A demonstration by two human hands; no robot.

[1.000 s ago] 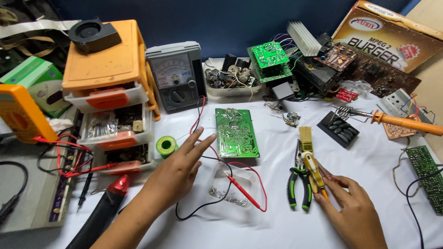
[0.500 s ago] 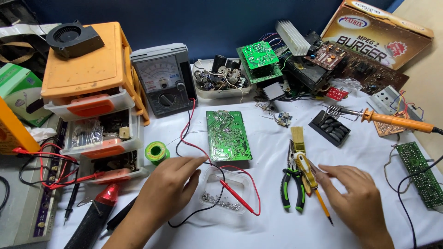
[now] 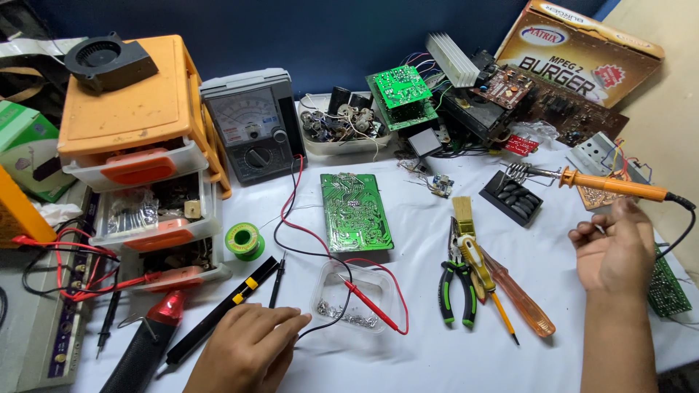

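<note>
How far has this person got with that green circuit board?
Set out: the board lies solder side up, with meter, pliers and solder reel around it. In hand: the right hand is raised beside the soldering iron, not gripping it; the left hand rests empty near the red probe. No tool touches the board yet.

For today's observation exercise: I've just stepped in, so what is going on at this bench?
A person sits at a cluttered electronics bench. The right hand is raised, open, just below the orange-handled soldering iron resting on its stand. The left hand lies flat on the white table beside a clear plastic tray of small parts, with the red multimeter probe lying across it. A green circuit board lies untouched in the middle.
</note>
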